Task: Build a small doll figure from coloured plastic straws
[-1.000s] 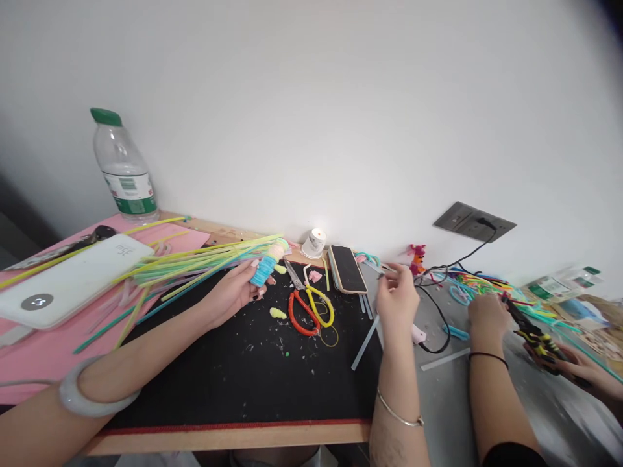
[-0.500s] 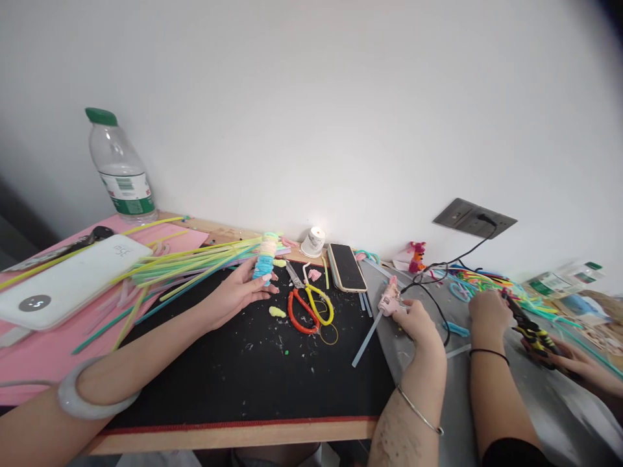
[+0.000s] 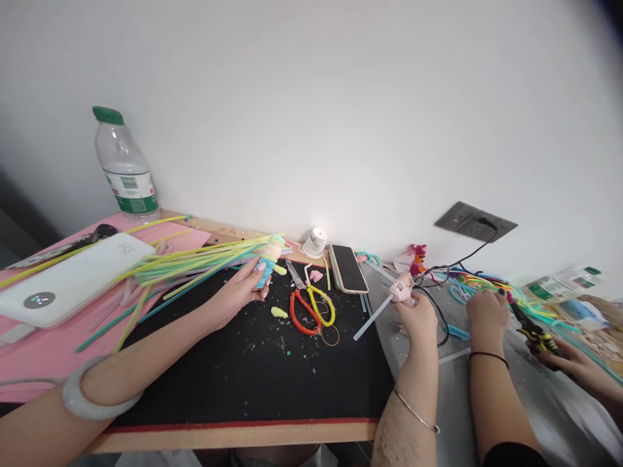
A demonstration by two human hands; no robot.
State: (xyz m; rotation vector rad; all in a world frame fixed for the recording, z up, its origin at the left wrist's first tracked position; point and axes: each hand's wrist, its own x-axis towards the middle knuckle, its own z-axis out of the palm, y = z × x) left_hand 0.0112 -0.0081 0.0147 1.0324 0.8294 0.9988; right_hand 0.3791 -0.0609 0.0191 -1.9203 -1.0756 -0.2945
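Pink glue gun (image 3: pixel 402 288) now sitting in the right hand (image 3: pixel 419 321)

A second ago the right hand was not holding the gun; now its fingers are wrapping around it, and a pale glue stick (image 3: pixel 372 318) is jutting from it toward the left hand (image 3: pixel 238 295). That left hand is pinching the fuzzy piece (image 3: pixel 265 269), blue below and cream above. Scissors (image 3: pixel 305 290) are lying between the hands, which are staying well apart, so tool and piece are seemingly both ready but not touching. Beyond the right hand, a co-worker's hand (image 3: pixel 564 360) is holding pliers (image 3: pixel 535 334).

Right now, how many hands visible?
4: left hand, holding blue craft piece; right hand, on pink glue gun; co-worker's first hand, right of it; co-worker's second hand, far right, on pliers.
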